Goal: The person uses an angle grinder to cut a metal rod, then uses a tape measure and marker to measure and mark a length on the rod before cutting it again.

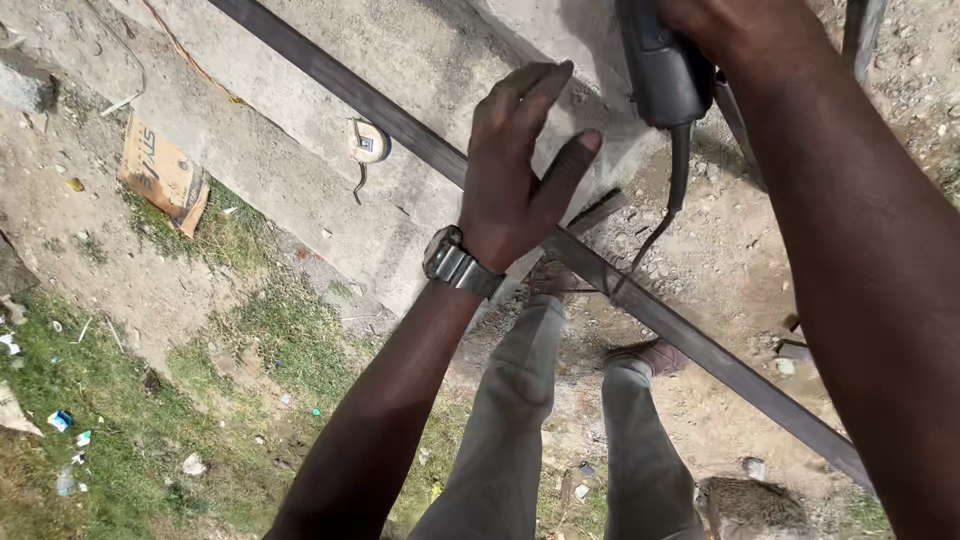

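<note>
The left hand [515, 170], wearing a wristwatch [455, 263], rests on the long dark steel bar [690, 335]; its grip is wide, fingers spread, palm pressed down. The bar runs diagonally across a concrete slab [300, 160] and over the dirt ground. The right hand [720, 25], at the top edge, has its grip closed around the black power tool [660, 70], whose cable [675, 190] hangs down. A tape measure [367, 142] lies on the slab, near the bar.

Tape measure [368, 142] on slab [300, 150], behind bar [690, 335]
</note>
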